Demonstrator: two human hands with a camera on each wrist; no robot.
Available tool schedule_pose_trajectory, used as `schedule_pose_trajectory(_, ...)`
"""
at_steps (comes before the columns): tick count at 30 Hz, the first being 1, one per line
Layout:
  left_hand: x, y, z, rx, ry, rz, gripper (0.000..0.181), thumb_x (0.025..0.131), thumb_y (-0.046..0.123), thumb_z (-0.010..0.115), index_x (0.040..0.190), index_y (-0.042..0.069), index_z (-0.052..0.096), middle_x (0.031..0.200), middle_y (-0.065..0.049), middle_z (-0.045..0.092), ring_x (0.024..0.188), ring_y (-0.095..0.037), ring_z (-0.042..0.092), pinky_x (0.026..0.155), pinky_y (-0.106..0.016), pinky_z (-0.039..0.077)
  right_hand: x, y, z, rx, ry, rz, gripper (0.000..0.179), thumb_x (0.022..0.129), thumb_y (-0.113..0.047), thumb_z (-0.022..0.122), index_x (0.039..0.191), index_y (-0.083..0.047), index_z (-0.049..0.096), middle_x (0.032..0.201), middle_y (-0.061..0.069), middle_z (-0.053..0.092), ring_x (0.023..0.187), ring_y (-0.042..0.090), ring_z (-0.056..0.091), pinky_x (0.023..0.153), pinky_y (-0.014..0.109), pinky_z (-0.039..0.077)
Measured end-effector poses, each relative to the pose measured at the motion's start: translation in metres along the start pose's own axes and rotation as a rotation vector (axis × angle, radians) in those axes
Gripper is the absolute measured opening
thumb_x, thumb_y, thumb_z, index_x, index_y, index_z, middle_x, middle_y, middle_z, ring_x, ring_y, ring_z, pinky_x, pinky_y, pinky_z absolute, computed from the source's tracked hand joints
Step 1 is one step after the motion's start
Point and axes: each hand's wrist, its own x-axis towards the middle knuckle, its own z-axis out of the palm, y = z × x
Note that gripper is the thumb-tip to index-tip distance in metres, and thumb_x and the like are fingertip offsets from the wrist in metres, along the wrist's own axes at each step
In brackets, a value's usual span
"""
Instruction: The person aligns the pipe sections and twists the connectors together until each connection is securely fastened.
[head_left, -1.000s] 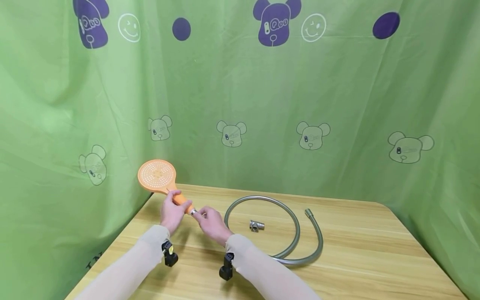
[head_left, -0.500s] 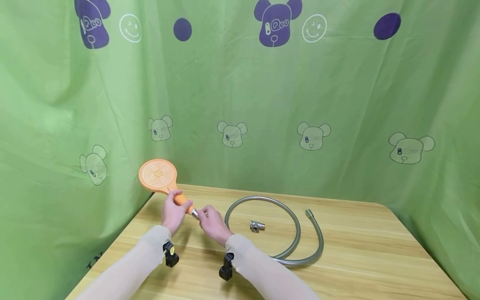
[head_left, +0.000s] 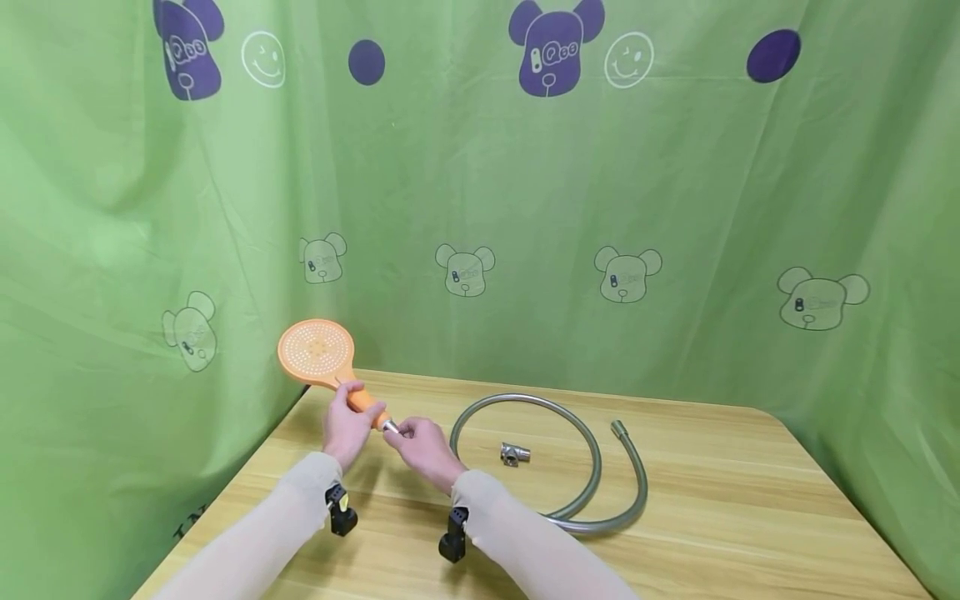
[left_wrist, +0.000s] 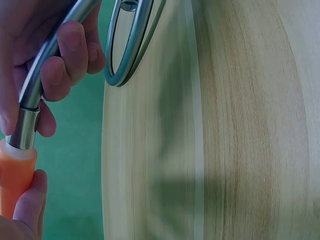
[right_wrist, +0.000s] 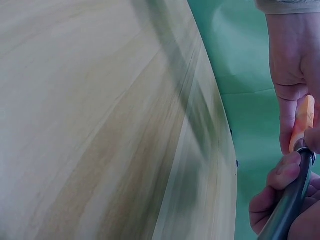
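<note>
An orange shower head with a pale dotted face is held by its handle in my left hand, raised over the table's left side. My right hand pinches the metal connector at the handle's lower end. In the left wrist view, the connector nut meets the white collar of the orange handle, and the metal shower hose runs up through the right hand's curled fingers. The right wrist view shows the hose passing through that hand below the orange handle.
A small metal angle valve lies on the wooden table, inside the loop of the hose. The hose's other end points up and away at the right. A green printed curtain surrounds the table's back and sides.
My right fingers have shifted on the connector: they draw back to its lower part, then reach forward over it again. The left hand and shower head stay nearly still.
</note>
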Motion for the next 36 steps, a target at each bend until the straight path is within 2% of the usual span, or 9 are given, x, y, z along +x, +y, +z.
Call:
schedule_pose_trajectory(6,-0.0009,0.0016,-0.0001,0.000,0.001,-0.001,0.054,0.087,0.015,0.077,0.134,0.010,0.053,0.124,-0.022,0.065,0.109,-0.031,0.064,0.087,-0.036,0.052,0.0014,0.0007,0.0001,-0.003,-0.026,0.000,0.037,0.099,-0.040,0.060,0.098,-0.006,0.074,0.065,-0.004,0.050,0.057,0.011,0.041,0.048,0.026,0.033)
schedule_pose_trajectory(8,-0.0010,0.0018,0.0001,0.001,0.002,0.000,0.054,0.087,0.015,0.077,0.134,0.010,0.053,0.125,-0.022,0.065,0.110,-0.031,0.063,0.089,-0.037,0.052,0.0018,0.0010,0.0002,0.003,-0.028,0.005,0.036,0.099,-0.042,0.059,0.101,-0.009,0.074,0.065,-0.003,0.051,0.056,0.012,0.041,0.048,0.026,0.033)
schedule_pose_trajectory(12,-0.0005,0.0019,0.0008,0.000,-0.003,0.004,0.054,0.088,0.015,0.077,0.135,0.010,0.052,0.126,-0.022,0.064,0.111,-0.031,0.063,0.090,-0.038,0.051,0.0013,0.0021,0.0000,0.030,-0.018,0.016,0.033,0.098,-0.045,0.061,0.106,-0.013,0.065,0.075,0.000,0.059,0.060,0.012,0.047,0.050,0.027,0.037)
schedule_pose_trajectory(16,-0.0001,0.0013,0.0010,-0.001,-0.006,0.005,0.054,0.088,0.015,0.077,0.136,0.010,0.051,0.125,-0.023,0.064,0.110,-0.031,0.063,0.088,-0.036,0.052,-0.0010,0.0028,-0.0005,0.043,-0.004,0.008,0.032,0.097,-0.045,0.061,0.104,-0.015,0.057,0.077,0.000,0.058,0.060,0.013,0.048,0.051,0.027,0.039)
schedule_pose_trajectory(23,0.0000,0.0012,0.0013,-0.003,0.010,-0.002,0.053,0.087,0.016,0.077,0.134,0.011,0.053,0.125,-0.021,0.065,0.110,-0.031,0.063,0.089,-0.037,0.052,-0.0009,0.0018,-0.0016,0.050,0.009,-0.040,0.025,0.101,-0.035,0.058,0.095,-0.012,0.060,0.077,0.002,0.062,0.062,0.011,0.051,0.052,0.025,0.040)
schedule_pose_trajectory(29,-0.0007,0.0010,0.0002,-0.012,0.005,-0.008,0.055,0.087,0.015,0.077,0.136,0.010,0.052,0.128,-0.022,0.063,0.112,-0.031,0.062,0.091,-0.038,0.051,0.0014,0.0014,-0.0018,0.049,-0.007,-0.056,0.027,0.103,-0.030,0.053,0.093,-0.008,0.065,0.070,0.000,0.059,0.057,0.010,0.047,0.048,0.024,0.037)
schedule_pose_trajectory(31,-0.0009,0.0009,-0.0001,-0.014,0.005,-0.007,0.054,0.087,0.014,0.077,0.135,0.010,0.052,0.127,-0.022,0.063,0.112,-0.031,0.062,0.090,-0.037,0.050,0.0019,0.0012,-0.0020,0.039,-0.008,-0.059,0.030,0.104,-0.030,0.051,0.094,-0.006,0.067,0.068,-0.001,0.059,0.056,0.010,0.046,0.048,0.023,0.035)
schedule_pose_trajectory(36,-0.0013,0.0010,-0.0001,-0.011,0.005,-0.001,0.055,0.087,0.015,0.077,0.135,0.009,0.052,0.125,-0.023,0.064,0.110,-0.032,0.063,0.088,-0.035,0.051,0.0018,0.0017,-0.0013,0.084,-0.016,-0.038,0.027,0.105,-0.029,0.049,0.105,-0.006,0.063,0.075,0.010,0.065,0.055,0.010,0.046,0.046,0.023,0.035)
